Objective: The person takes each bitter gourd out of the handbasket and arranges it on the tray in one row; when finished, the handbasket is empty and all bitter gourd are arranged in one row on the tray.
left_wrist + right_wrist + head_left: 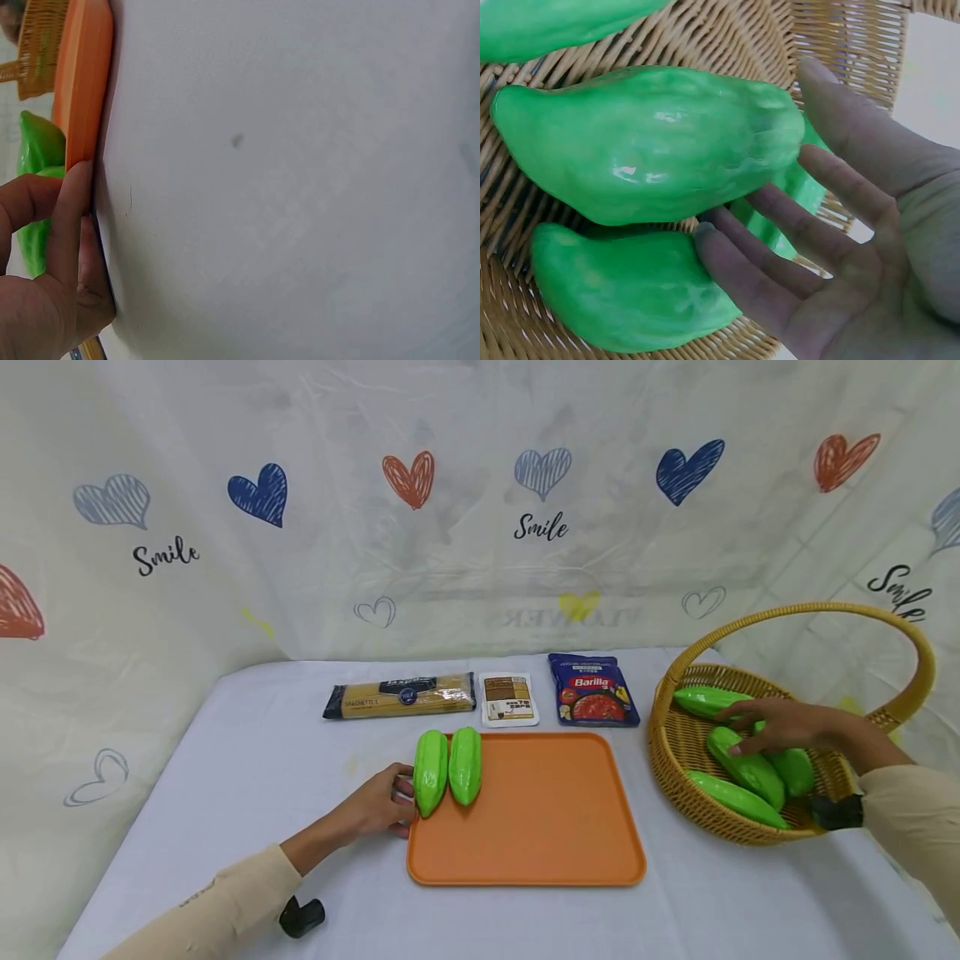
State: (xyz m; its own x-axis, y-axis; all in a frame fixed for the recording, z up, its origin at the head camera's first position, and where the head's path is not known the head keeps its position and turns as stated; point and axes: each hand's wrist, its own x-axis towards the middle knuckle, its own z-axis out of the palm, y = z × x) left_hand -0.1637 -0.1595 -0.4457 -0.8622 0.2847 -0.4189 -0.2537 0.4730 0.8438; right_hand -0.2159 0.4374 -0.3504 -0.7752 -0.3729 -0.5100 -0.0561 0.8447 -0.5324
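Observation:
My left hand [382,802] holds the left rim of an orange tray [540,810], its fingers bent at the edge in the left wrist view. Two glossy green vegetables, long, ridged and pointed at one end, lie side by side at the tray's upper left; the nearer to that hand is the left vegetable [431,772]. Over the wicker basket [663,760] reaches my right hand [795,727]. In the right wrist view its fingers are spread, with thumb and fingers around the blunt end of a green vegetable [652,142]. Several such vegetables lie in the basket.
Behind the tray lie a spaghetti packet [405,695], a white and brown sachet [509,699] and a blue Barilla pouch [592,690]. The basket's tall handle [810,608] arches over its opening. A white cloth [262,760] covers the table, and a printed curtain hangs behind.

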